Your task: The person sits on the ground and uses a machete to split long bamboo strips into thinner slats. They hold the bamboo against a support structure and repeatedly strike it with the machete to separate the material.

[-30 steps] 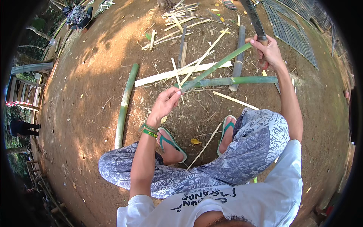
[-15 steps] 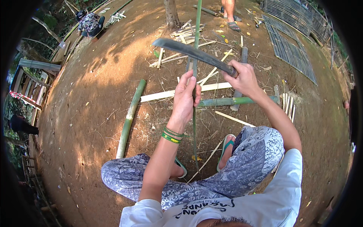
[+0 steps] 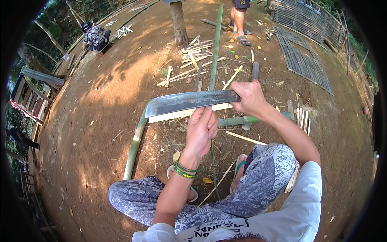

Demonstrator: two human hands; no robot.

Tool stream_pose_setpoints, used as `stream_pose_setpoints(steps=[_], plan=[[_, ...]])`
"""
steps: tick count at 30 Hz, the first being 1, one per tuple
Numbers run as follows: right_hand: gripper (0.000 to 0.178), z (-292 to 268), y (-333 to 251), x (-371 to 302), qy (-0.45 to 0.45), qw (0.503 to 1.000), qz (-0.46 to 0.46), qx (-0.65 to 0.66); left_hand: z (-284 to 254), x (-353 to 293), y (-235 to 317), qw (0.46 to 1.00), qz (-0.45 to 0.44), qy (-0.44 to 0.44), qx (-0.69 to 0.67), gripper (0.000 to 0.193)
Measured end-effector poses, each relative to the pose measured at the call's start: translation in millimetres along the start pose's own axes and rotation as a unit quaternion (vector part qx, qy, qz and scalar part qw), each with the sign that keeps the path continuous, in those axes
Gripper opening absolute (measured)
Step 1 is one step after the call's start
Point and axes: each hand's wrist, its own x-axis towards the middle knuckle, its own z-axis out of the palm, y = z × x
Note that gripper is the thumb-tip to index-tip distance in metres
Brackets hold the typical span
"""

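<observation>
A long green bamboo strip [image 3: 216, 48] runs away from me, its near end hanging down between my feet. My left hand [image 3: 200, 132] is closed around the strip, thumb and fingers pinched just below the blade. In my right hand [image 3: 250, 98] is the handle of a machete [image 3: 181, 104]. Its broad dark blade points left and lies across the strip right above my left fingertips. Whether the edge bites into the strip cannot be made out. Behind the blade, a pale split bamboo slat [image 3: 169, 116] lies on the ground.
A green bamboo pole [image 3: 136, 145] lies to my left, and another bamboo piece [image 3: 238, 120] lies crosswise ahead. Pale split sticks [image 3: 193, 60] are heaped near a tree trunk [image 3: 178, 24]. A person's legs [image 3: 239, 22] stand beyond. Another person [image 3: 96, 38] crouches far left. A bamboo panel [image 3: 304, 60] lies right.
The machete has come down and nearer to me, its blade turning to show its broad face. My left hand has moved nearer with the strip, whose far end leans further right.
</observation>
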Motion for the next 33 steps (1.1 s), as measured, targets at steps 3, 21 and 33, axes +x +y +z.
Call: stream_pose_setpoints(steps=[3, 21, 33], plan=[[0.027, -0.9, 6.3, 8.0, 0.011, 0.999, -0.038, -0.003, -1.1, -4.7, 5.2, 1.000, 0.003, -0.019, -0.013, 0.017], [0.032, -94.1, 170.6, 127.6, 0.143, 0.953, 0.245, -0.108, -27.7, -36.4, 9.0, 0.992, -0.067, -0.088, -0.055, 0.045], [0.036, -35.7, 158.2, 14.2, 0.043, 0.921, 0.387, -0.023, -124.3, 7.5, 4.9, 0.991, 0.091, 0.098, 0.024, 0.049]])
